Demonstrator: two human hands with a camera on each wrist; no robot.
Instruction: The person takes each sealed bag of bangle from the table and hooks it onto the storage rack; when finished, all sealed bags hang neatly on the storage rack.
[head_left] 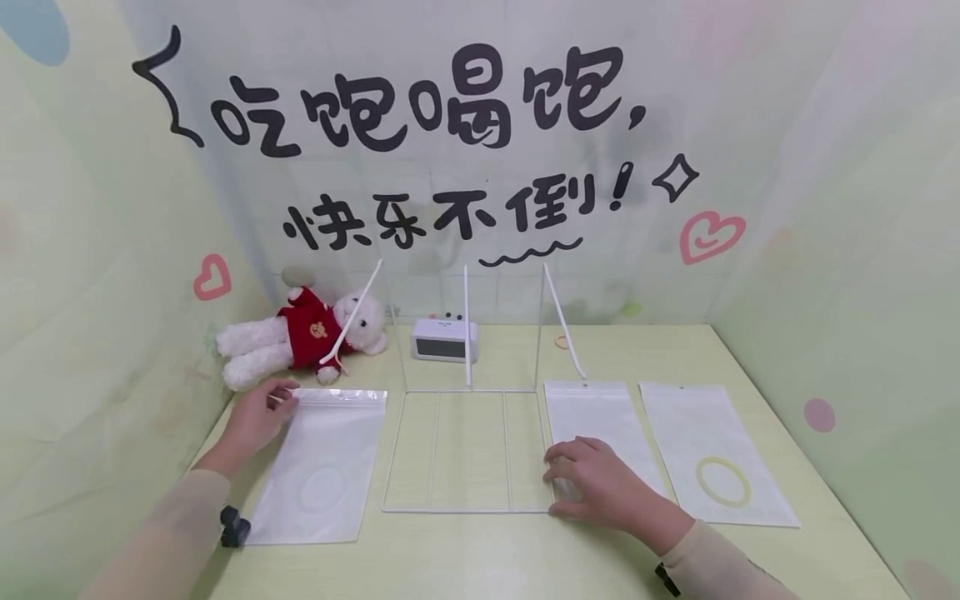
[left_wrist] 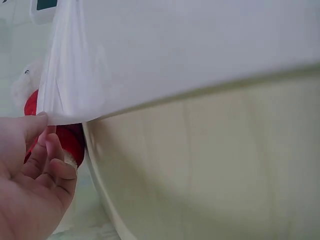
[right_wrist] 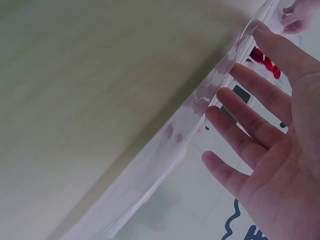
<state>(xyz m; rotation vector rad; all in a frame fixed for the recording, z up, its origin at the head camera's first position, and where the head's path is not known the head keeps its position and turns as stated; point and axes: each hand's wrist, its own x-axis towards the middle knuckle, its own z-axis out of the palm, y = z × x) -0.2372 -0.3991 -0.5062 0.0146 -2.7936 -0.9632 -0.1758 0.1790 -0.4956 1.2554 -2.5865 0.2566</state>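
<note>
My left hand pinches the upper left corner of a white zip bag, which lies on the table with a pale ring showing through it. In the left wrist view, thumb and fingertips meet at that bag's corner. A white wire rack with three slanted arms stands mid-table. At its right side, my right hand has its fingertips by the frame, over a second white zip bag. The right wrist view shows its fingers spread and nearly straight.
A third bag with a yellow ring lies at the right. Behind the rack are a small white digital clock and an orange ring. A plush toy in a red shirt lies at the back left. Fabric walls enclose the table.
</note>
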